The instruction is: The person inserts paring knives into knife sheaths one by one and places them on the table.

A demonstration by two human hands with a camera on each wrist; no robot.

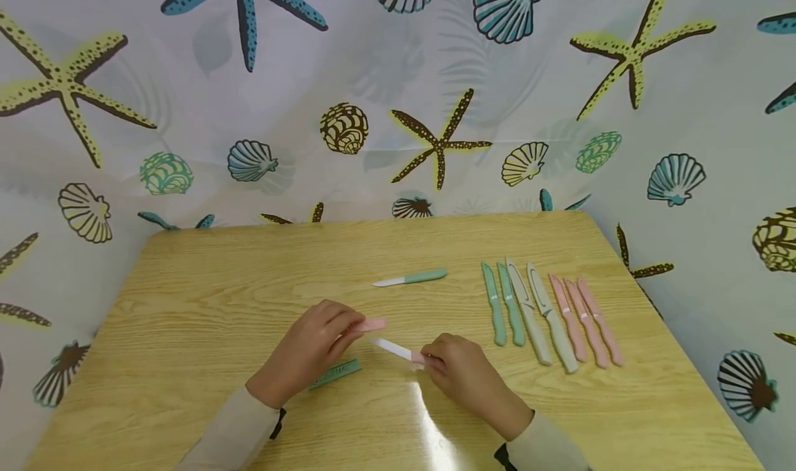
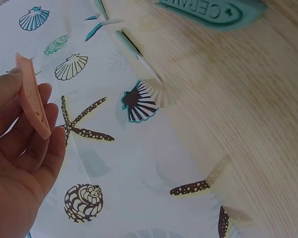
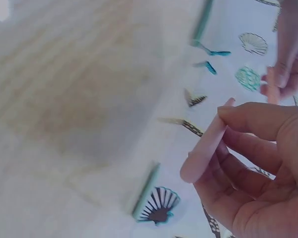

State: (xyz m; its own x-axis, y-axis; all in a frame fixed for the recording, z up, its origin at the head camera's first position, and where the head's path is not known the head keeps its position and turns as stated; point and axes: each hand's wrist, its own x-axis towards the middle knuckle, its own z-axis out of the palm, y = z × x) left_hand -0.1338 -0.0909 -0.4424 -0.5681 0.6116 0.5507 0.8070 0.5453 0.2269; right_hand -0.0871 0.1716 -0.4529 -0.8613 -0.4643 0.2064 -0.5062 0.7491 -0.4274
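Between the fingertips of my left hand (image 1: pixel 311 343) I pinch a pink knife sheath (image 1: pixel 375 324), seen edge-on in the left wrist view, where the sheath (image 2: pixel 32 99) lies between thumb and fingers. A small knife (image 1: pixel 393 349) with a white blade and pink handle is gripped by my right hand (image 1: pixel 469 378); its bare blade points left at the sheath, apart from it. In the right wrist view, thumb and fingers hold the pink handle (image 3: pixel 206 151). Partly hidden by the left forearm, a green sheath (image 1: pixel 342 371) with raised lettering rests on the table.
Farther back on the wooden table (image 1: pixel 249 271) lies a green-handled knife (image 1: pixel 423 276) with a bare white blade. At the right, several sheathed knives form a row: green ones (image 1: pixel 497 312), cream ones (image 1: pixel 536 326) and pink ones (image 1: pixel 593 319). A shell-and-starfish cloth (image 1: pixel 298 98) hangs behind the table.
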